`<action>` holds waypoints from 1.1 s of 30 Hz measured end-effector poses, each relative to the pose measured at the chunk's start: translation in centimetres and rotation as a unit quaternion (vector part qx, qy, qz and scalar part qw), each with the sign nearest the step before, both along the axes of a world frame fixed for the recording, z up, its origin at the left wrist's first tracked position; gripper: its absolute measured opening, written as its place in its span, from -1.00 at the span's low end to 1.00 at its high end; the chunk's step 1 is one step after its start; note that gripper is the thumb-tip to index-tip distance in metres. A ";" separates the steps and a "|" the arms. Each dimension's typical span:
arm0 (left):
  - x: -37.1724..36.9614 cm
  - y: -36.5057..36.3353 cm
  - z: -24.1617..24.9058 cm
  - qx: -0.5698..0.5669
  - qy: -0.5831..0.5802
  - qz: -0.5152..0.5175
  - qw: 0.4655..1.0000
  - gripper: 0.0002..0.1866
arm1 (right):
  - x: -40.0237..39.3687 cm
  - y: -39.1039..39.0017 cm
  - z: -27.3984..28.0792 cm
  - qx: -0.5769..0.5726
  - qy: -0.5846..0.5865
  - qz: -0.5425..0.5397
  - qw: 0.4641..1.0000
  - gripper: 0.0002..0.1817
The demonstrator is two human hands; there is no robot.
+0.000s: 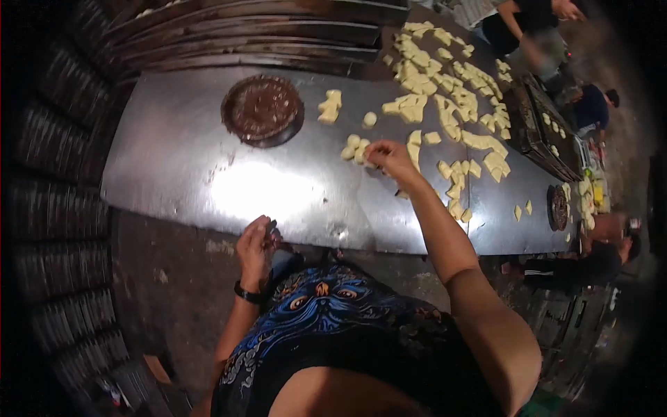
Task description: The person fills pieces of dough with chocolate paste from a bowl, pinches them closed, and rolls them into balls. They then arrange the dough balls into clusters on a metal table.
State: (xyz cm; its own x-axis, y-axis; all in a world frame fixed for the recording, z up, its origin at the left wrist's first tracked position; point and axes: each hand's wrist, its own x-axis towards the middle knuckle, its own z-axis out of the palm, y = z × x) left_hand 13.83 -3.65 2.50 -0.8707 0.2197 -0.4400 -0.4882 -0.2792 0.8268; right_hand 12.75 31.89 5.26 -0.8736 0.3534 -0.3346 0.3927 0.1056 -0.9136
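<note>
My right hand (390,160) reaches over the metal table, its fingers closed on a dough ball at the edge of a small cluster of pale dough balls (352,148). One more dough ball (370,119) sits just behind the cluster. My left hand (255,251) is near the table's front edge, fingers curled around a small dark object (271,226) whose kind I cannot make out. A round pan of dark brown paste (262,108) stands at the back left. Between the pan and the balls lies a flat, irregular dough piece (331,106).
Many cut dough pieces (458,104) cover the table's right side. Stacked trays (243,42) line the back, and racks (59,243) stand at left. A second paste pan (558,207) sits at the far right end. Other people (590,267) are beyond the table on the right.
</note>
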 end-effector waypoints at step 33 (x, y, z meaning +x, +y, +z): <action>-6.3 10.2 3.4 -0.021 0.219 0.079 0.972 -0.72 | 0.6 -15.8 -0.2 -0.201 0.186 -0.022 0.962 -0.71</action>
State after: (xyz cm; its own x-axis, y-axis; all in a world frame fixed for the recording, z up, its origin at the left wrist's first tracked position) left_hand 7.56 6.56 5.87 -0.9980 0.0574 -0.0256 -0.0409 -0.2839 0.9580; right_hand 13.31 16.08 5.11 -0.9463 0.3004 -0.1199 0.0277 -0.2939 -0.9554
